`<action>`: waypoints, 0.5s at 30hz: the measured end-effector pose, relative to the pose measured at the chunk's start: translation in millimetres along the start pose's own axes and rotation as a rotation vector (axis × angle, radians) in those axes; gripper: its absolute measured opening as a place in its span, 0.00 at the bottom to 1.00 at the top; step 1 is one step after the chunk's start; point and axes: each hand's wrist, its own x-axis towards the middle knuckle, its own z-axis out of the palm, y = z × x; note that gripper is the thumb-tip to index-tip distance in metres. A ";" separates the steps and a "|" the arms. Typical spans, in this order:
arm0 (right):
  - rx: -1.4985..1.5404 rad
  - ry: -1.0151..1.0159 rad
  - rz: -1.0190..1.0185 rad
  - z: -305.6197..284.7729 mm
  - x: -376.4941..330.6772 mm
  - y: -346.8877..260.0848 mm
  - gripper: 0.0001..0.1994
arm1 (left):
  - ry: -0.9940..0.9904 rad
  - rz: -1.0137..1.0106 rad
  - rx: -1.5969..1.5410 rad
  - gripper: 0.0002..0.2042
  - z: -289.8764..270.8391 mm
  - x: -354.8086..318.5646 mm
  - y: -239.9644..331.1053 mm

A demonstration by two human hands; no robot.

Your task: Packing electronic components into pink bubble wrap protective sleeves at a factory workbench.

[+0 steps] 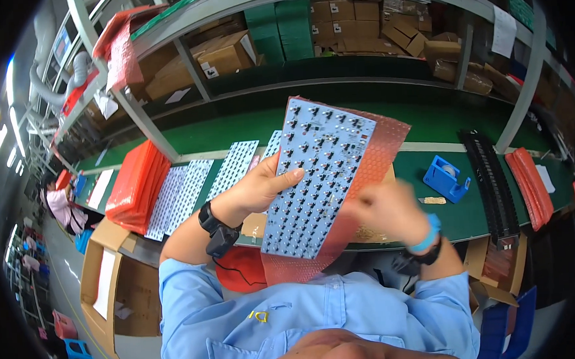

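Blue-sleeved arms rise from below: left hand (262, 187) grips one pale circuit board (316, 178) studded with black parts, fingers (287, 177) curled over its edge; blurred right hand (385, 210) touches one red bubble bag (370, 169) behind it, grip unclear. Three similar boards (192, 193) lie on the green table (445, 124), one blue tape dispenser (446, 177) to the right.

brown cartons (224, 54) on shelf | red bubble bags (137, 186) stacked left | open carton (115, 283) on floor

Matt pale-blue circuit board (318, 178) studded with dark plastic parts at centre, glossy red bubble-wrap bag (370, 169) behind it, matt green bench mat (439, 125), brown cardboard cartons (224, 54) upper shelf, blue plastic tape dispenser (446, 177) right.
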 end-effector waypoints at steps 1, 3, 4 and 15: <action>0.113 0.289 0.065 -19.9 1.4 2.6 0.13 | -0.005 0.030 0.072 0.22 1.1 -3.0 2.1; 0.157 0.822 -0.285 -75.9 15.0 -11.7 0.16 | 0.007 0.048 0.116 0.21 8.4 -6.0 4.0; -0.079 0.891 -0.405 -98.4 28.1 -23.9 0.14 | -0.040 0.099 0.198 0.21 13.5 -3.5 7.7; 0.181 -0.279 -0.268 -189.5 77.3 -30.8 0.15 | -0.262 0.183 0.384 0.28 -8.4 -15.8 -2.6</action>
